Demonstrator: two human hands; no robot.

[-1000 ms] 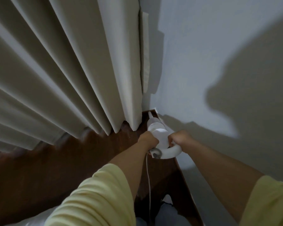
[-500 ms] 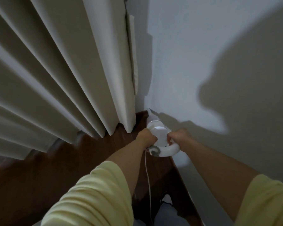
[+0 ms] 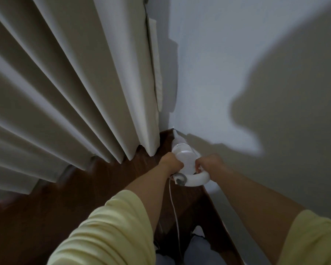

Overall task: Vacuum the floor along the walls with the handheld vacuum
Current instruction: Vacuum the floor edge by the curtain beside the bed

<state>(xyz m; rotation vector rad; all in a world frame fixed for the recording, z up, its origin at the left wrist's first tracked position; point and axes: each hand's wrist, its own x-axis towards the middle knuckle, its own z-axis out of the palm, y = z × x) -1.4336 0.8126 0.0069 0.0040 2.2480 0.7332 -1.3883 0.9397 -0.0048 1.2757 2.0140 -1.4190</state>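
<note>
The white handheld vacuum (image 3: 185,159) points down into the room corner, its narrow nozzle at the spot where the dark wooden floor (image 3: 96,188) meets the wall (image 3: 227,73). My left hand (image 3: 170,162) grips the vacuum's left side. My right hand (image 3: 208,163) grips its curved white handle on the right. A thin white cord (image 3: 173,203) hangs from the back of the vacuum toward me. The nozzle tip is partly hidden by the vacuum body.
Pleated cream curtains (image 3: 65,92) hang on the left and end just above the floor beside the vacuum. A white baseboard (image 3: 229,220) runs along the right wall toward me. My shadow falls on that wall. My feet (image 3: 197,234) show at the bottom.
The view has shifted a little; the vacuum nozzle stays in the corner and both hands keep the same hold.
</note>
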